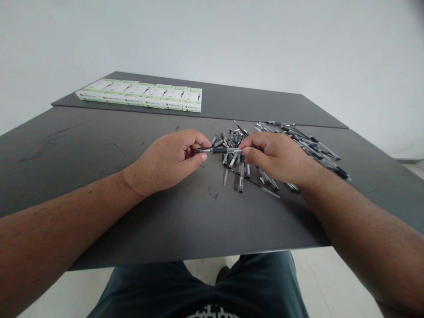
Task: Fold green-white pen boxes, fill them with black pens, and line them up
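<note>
Between my two hands a pen (219,150) with a black grip and a clear barrel lies level above the table. My left hand (177,154) pinches its left end, where a cap or tip part shows, between thumb and fingers. At the other end, the thumb and forefinger of my right hand (271,154) close on the clear barrel. Just behind and below the held pen is a loose heap of pen parts (241,176): clear barrels, black pieces and thin refills. My right hand partly hides this heap.
Several white and green boxes (159,96) with pen pictures stand in a row at the back left. More pens (318,148) lie piled to the right, beyond my right hand. The dark table (149,229) ends close to my legs; a pale wall rises behind it.
</note>
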### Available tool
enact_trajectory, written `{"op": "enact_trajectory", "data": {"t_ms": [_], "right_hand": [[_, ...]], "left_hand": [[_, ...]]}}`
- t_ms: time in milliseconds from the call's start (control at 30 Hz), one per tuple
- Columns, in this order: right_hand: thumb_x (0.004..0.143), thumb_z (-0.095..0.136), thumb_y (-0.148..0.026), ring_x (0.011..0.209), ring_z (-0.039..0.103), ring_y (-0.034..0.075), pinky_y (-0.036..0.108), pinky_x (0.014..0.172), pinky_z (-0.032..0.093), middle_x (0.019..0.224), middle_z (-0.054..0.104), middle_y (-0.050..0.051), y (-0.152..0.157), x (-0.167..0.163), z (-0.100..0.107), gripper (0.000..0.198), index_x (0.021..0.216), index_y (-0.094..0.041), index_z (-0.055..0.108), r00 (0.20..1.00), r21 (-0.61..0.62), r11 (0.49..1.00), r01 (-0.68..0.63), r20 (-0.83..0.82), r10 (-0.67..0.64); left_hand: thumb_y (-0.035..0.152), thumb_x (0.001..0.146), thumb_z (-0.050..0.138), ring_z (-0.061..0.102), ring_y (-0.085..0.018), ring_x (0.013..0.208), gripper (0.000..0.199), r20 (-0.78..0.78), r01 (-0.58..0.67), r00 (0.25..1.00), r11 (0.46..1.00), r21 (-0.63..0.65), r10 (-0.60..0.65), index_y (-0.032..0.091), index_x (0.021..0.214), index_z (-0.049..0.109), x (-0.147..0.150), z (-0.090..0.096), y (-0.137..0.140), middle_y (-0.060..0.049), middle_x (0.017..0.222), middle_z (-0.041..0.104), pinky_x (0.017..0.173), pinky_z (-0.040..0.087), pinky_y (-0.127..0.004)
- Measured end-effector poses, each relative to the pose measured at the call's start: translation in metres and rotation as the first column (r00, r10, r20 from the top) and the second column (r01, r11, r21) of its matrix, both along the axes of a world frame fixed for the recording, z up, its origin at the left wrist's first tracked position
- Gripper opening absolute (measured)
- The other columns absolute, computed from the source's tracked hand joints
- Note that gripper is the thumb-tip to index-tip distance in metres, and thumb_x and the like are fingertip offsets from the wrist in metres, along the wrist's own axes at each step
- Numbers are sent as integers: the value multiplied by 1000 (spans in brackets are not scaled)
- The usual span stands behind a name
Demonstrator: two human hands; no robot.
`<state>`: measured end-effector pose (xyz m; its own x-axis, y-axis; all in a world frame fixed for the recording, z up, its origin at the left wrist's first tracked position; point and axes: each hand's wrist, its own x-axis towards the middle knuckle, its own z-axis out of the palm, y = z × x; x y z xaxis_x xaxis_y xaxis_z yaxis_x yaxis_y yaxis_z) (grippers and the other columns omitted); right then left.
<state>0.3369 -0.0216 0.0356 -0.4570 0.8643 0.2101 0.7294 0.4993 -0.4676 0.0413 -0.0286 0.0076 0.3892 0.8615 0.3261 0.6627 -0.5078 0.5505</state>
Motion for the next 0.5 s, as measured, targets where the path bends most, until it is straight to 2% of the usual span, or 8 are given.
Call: {"op": "enact_trajectory", "data": {"t_ms": [200,333,500], "right_hand": [[95,72,-31,68,65,19,34,68,46,83,80,0,0,1,-6,20,113,-23,78,993,-53,998,15,-117,-21],[92,75,-30,69,66,19,33,67,46,83,79,0,0,2,-7,14,105,-25,74,991,-61,998,-13,-134,5],[95,71,-31,67,64,18,33,65,43,81,78,1,-1,1,-6,12,100,-24,78,996,-34,999,2,-93,-5]], "left_hand": [[44,100,67,80,-27,92,28,-58,-47,997,999,3,47,27,116,83,0,3,1,-4,99,87,92,60,-38],[45,101,66,80,-26,92,29,-58,-29,998,1000,11,30,27,116,84,-1,1,3,-4,98,86,91,59,-37],[44,101,66,79,-26,91,28,-35,-5,999,1000,13,5,27,115,84,-2,0,3,-4,100,87,90,59,-38]]}}
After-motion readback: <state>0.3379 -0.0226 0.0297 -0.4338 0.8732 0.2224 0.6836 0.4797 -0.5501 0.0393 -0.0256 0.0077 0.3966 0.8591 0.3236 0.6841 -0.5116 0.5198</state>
